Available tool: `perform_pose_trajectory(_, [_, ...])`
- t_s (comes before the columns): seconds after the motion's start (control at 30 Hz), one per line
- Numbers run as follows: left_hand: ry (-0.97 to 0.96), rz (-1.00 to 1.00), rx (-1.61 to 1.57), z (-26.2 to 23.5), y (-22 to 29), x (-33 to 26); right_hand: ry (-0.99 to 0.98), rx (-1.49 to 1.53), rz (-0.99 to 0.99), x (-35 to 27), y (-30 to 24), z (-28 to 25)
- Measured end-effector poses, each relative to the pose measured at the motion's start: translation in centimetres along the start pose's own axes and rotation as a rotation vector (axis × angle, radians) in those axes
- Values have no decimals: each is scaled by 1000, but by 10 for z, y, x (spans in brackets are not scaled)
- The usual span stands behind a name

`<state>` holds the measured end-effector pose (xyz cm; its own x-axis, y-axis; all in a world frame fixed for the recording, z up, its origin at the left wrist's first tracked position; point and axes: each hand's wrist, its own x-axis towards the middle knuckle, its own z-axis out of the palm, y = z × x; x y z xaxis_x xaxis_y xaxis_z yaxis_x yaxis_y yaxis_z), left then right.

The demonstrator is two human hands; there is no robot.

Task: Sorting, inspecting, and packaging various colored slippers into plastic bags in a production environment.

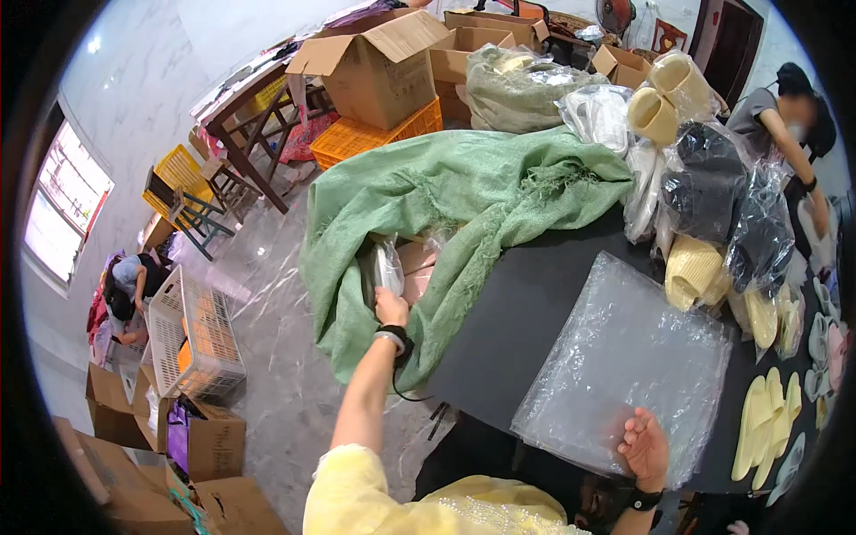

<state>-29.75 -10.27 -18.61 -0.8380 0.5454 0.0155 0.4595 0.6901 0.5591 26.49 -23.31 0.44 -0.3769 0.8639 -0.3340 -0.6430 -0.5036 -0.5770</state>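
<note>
Fingers of the left hand [390, 308] are apparently clamping the near end of a white wrapped bundle [387, 267], which is lying in the mouth of the green sack [419, 169]; that mouth is sagging open, presumably giving me a way in. I'm holding the right hand [645, 446] over the near right part of the clear bags [615, 348], fingers slightly apart, gripping nothing (whether they're touching plastic, I can't tell). Those bags are lying flat on the black table [499, 312], likely for easy reach.

Sack [437, 183] on tbl's [486, 303] L; bags [615, 374] mid; slippers [760, 419] R; crate [203, 343] on flr [276, 366] L.
</note>
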Motion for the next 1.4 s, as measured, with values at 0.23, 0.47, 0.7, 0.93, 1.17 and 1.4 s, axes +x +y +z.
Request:
perform_pose_trajectory(0.23, [97, 511, -514, -192, 70, -33, 54, -76, -19, -2, -1, 11])
perform_pose_trajectory(0.47, [319, 538, -963, -332, 142, -109, -139, -77, -197, -8, 1, 15])
perform_pose_trajectory(0.7, [-370, 669, -1114, -339, 158, -180, -397, -98, -108, -17, -15, 10])
perform_pose_trajectory(0.93, [-754, 363, -962, -244, 214, -290, -273, 119, -98, -77, -6, 82])
perform_pose_trajectory(1.17, [-1112, 37, -1475, -239, 236, -383, 177, -341, -482, -75, -101, 59])
perform_pose_trajectory(1.4, [-1873, -131, -991, -222, 195, -387, 472, -985, -549, -36, -148, -21])
